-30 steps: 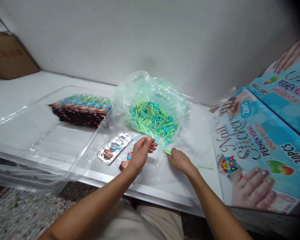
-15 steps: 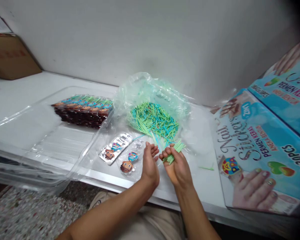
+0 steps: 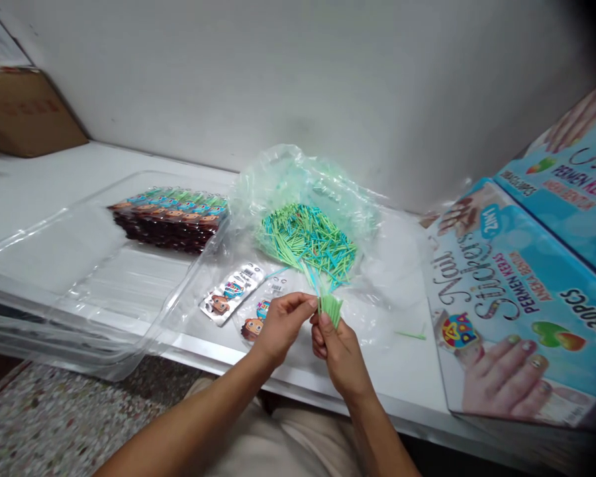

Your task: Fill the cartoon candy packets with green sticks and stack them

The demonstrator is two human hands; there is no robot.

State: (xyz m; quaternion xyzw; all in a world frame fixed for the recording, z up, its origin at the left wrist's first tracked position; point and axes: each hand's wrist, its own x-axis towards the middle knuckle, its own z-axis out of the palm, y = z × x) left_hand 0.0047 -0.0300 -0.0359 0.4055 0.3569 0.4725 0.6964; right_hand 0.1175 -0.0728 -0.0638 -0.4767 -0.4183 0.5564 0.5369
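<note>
1. A white desk (image 3: 40, 192) stands against a pale wall.
2. Just before the stick pile (image 3: 305, 242), the right hand (image 3: 340, 351) has its grip closed on a green stick bundle (image 3: 330, 308).
3. The left hand (image 3: 278, 324) pinches the bundle's near side.

right hand (image 3: 340, 351): closed round a small bunch of green sticks (image 3: 330, 309); their ends fan upward above the fist
left hand (image 3: 278, 324): just beside the right, thumb and forefinger pinched at the bunch's edge
stick pile (image 3: 305, 242): green and blue, lying on an open clear bag (image 3: 298, 182) just beyond both hands
sticker cards (image 3: 233, 293): two — one partly hidden under the left hand, one further left
clear tray (image 3: 54, 265): well left of the hands; holds a stack of packets (image 3: 171, 215)
printed box (image 3: 516, 298): right of the right hand — a loose green stick (image 3: 410, 334) between
</note>
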